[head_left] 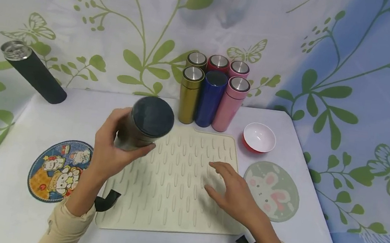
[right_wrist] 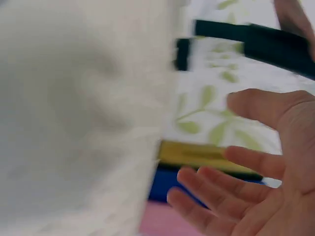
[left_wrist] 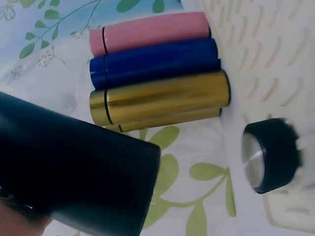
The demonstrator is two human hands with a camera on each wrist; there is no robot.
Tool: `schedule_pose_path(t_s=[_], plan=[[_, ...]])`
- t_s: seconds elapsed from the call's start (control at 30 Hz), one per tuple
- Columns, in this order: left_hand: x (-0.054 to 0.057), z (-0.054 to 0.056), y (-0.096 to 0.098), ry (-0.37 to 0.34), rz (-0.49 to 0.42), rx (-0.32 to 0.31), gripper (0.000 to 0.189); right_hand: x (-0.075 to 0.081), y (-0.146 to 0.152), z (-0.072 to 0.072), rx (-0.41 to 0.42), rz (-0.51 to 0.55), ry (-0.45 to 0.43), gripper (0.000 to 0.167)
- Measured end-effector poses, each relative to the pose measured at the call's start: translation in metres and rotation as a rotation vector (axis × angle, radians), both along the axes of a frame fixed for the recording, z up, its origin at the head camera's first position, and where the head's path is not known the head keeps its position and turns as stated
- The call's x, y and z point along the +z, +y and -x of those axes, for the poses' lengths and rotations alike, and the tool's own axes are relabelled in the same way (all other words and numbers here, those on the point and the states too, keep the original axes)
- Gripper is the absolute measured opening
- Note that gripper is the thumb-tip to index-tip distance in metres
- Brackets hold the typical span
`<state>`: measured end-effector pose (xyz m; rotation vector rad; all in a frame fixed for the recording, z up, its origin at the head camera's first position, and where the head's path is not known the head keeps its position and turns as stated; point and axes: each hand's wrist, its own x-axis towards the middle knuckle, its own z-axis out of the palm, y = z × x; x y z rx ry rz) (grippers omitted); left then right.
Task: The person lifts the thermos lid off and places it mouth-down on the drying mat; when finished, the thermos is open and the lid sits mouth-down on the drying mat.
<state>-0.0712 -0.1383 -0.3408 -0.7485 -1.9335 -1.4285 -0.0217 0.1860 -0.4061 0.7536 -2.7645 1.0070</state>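
Observation:
My left hand (head_left: 111, 142) grips a dark vacuum flask (head_left: 153, 116) above the back left of the cream ridged mat (head_left: 170, 215). The flask's flat dark end faces up toward the head camera, and its body is blurred. In the left wrist view, a black lid with a silver top (left_wrist: 273, 156) stands at the mat's far edge, out of sight in the head view. Over the right part of the mat, my right hand (head_left: 234, 192) holds nothing, its fingers loosely spread.
Behind the mat stand several flasks in two rows, including a gold one (head_left: 189, 99), a blue one (head_left: 212, 99) and a pink one (head_left: 229, 105). A black flask (head_left: 37, 75) is at the far left. A red-and-white bowl (head_left: 259, 139), a bunny mat (head_left: 273, 192) and a cartoon mat (head_left: 57, 172) flank the mat.

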Motion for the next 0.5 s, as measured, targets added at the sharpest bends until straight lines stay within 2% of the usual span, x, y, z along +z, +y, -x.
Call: schedule_pose_path(t_s=[0.13,0.27,0.4,0.5], plan=[[-0.008,-0.016,0.003,0.026,0.127,0.038,0.074,0.032,-0.015,0.001,0.078,0.246,-0.077,0.066],[-0.018,-0.03,0.008,-0.001,0.264,0.091,0.068,0.059,-0.028,0.002,0.156,0.394,-0.139,0.073],[-0.027,-0.041,0.012,-0.015,0.4,0.136,0.071,0.075,-0.035,0.004,0.174,0.441,-0.196,0.078],[-0.034,-0.048,0.015,-0.005,0.496,0.174,0.083,0.078,-0.04,0.004,0.14,0.399,-0.207,0.073]])
